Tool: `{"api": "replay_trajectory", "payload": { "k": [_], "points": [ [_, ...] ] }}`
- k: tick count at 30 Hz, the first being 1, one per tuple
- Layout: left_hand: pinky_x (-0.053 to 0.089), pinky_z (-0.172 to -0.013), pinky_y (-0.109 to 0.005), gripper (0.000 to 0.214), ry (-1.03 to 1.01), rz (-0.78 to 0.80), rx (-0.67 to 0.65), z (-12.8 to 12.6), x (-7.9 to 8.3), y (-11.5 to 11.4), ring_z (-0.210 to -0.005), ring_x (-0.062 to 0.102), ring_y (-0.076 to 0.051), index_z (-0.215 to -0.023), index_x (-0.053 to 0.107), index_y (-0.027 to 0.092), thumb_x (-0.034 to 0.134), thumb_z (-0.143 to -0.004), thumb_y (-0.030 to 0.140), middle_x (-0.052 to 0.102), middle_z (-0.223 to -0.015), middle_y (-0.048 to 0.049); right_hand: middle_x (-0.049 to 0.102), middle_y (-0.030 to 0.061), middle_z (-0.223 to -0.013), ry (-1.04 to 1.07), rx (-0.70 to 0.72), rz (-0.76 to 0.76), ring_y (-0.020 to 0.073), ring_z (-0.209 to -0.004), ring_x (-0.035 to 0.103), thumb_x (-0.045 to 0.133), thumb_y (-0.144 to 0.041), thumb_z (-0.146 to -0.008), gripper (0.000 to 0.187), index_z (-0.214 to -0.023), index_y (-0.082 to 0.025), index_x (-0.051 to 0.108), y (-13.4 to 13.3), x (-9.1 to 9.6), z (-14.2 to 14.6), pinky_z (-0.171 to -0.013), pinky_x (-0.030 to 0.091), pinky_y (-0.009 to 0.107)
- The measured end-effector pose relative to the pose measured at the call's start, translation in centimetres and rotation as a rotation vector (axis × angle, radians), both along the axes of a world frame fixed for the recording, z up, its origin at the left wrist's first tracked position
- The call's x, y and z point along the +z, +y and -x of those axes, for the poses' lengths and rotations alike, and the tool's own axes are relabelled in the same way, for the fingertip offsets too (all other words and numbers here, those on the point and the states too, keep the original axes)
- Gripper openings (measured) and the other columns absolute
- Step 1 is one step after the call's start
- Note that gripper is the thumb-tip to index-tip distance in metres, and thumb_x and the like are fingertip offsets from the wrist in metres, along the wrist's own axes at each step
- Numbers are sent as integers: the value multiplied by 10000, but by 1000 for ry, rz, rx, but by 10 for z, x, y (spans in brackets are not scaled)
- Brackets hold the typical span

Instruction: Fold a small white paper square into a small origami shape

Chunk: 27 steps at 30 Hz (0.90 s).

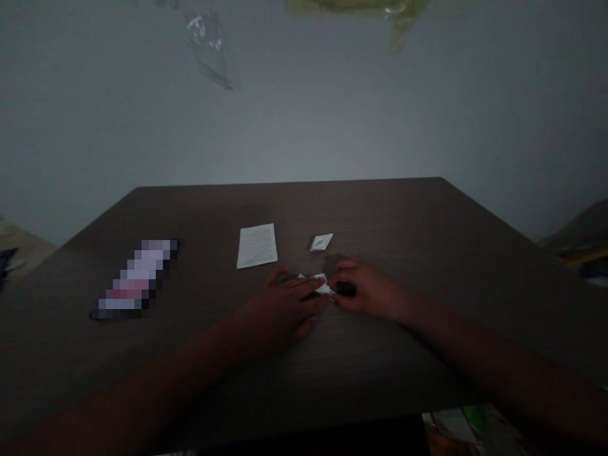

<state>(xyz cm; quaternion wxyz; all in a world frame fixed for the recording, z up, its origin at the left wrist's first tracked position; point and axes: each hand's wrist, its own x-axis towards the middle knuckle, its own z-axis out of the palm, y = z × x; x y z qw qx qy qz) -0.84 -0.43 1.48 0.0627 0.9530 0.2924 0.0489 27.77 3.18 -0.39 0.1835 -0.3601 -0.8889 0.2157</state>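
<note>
Your left hand lies flat, pinning the small white packet to the desk. Your right hand pinches its other end, beside something dark.

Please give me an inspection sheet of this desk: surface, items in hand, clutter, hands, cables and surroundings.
Surface: dark wood-grain table, dimly lit.
Job's things: small white folded piece pinned between both hands; a small dark object under the right fingers.
Clutter: white printed leaflet and small white sachet behind the hands; a blurred-out flat item to the left.
Hands: left hand flat, fingers on the white piece; right hand curled over the dark object, grip unclear.
Cables: nothing seen.
Surroundings: plain grey wall; clear plastic and something yellowish at the top edge.
</note>
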Motion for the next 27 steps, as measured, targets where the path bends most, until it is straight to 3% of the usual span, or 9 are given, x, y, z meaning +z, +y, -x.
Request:
{"api": "replay_trajectory", "payload": {
  "k": [9,17,22,27],
  "points": [
    [418,-1383,-733,481,7,-44,119,-3,2,-10,-1512,703,-408,-1586,787,344,766,-1124,208,755,-1676,-99,828,93,-1239,-43,10,3,311,-1222,767,912,-172,-993,285,-1269,-241,881,-6,6,-2,-1148,599,505],
    [583,-1200,-675,524,23,-16,164,-8,3,-15,-1423,705,-445,-1598,782,306,736,-1088,194,720,-1605,-181,856,103,-1205,-69,33,-95,302,-1168,784,725,-110,-1115,223,-1215,-237,879,-23,5,8,-1135,619,504],
    [625,-1194,-620,520,34,-39,132,-10,0,-17,-1303,765,-406,-1602,762,241,768,-1083,208,792,-1416,-169,880,128,-1264,-191,-11,-149,338,-1202,801,698,-134,-1131,235,-1246,-234,877,-42,9,12,-1127,635,524],
    [671,-1107,-464,293,-35,3,162,-10,6,-21,-1194,814,-341,-1367,817,185,706,-1098,151,855,-1290,-134,867,174,-1481,-297,-105,-209,443,-1366,764,737,-269,-1139,343,-1462,-230,846,-50,9,12,-1131,619,633]
  ]
}}
